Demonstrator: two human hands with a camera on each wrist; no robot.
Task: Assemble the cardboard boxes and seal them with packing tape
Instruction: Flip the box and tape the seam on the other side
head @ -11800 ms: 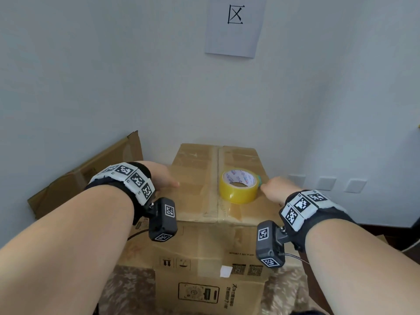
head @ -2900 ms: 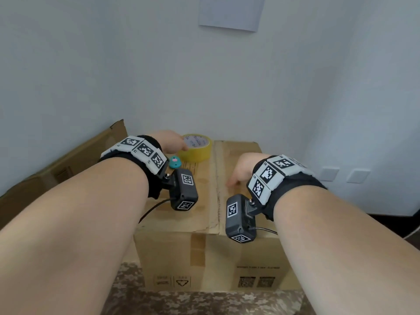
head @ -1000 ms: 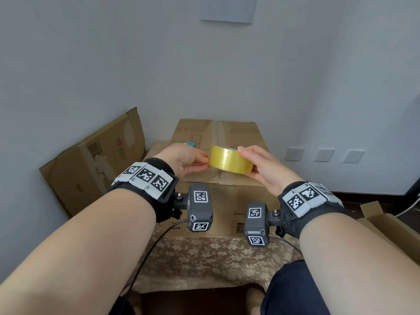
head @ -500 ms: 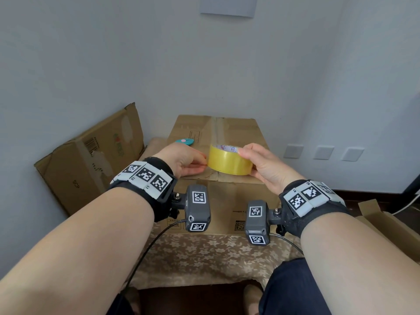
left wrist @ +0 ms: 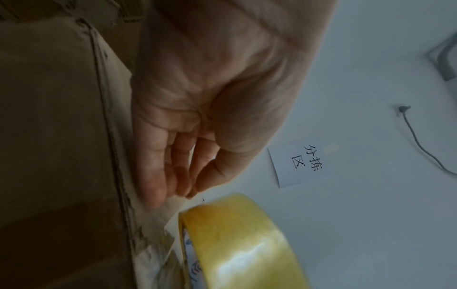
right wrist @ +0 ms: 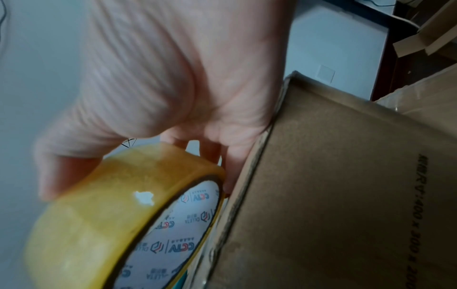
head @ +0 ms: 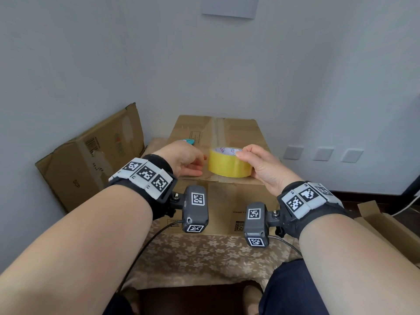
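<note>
A closed cardboard box (head: pixel 238 133) stands on the cloth-covered surface, with old tape along its centre seam. My right hand (head: pixel 254 162) grips a yellow packing tape roll (head: pixel 229 164) from the right, just above the box's near top edge. My left hand (head: pixel 193 164) is right beside the roll on the left. In the left wrist view, thumb and fingers (left wrist: pixel 158 187) pinch a clear strip running to the roll (left wrist: pixel 235 244). The right wrist view shows the roll (right wrist: pixel 99 205) against the box edge (right wrist: pixel 247 176). A small teal tool (head: pixel 189 141) lies on the box behind my left hand.
Flattened cardboard (head: pixel 91 160) leans on the left wall. An open carton (head: pixel 384 223) sits at the right. A floral cloth (head: pixel 204 253) covers the surface before the box. Wall sockets (head: pixel 322 153) and a paper sign (head: pixel 229 6) are on the walls.
The roll has dropped a little toward the box's near edge. My right thumb now lies over the roll's top rim, and my left hand has drawn slightly left of the roll.
</note>
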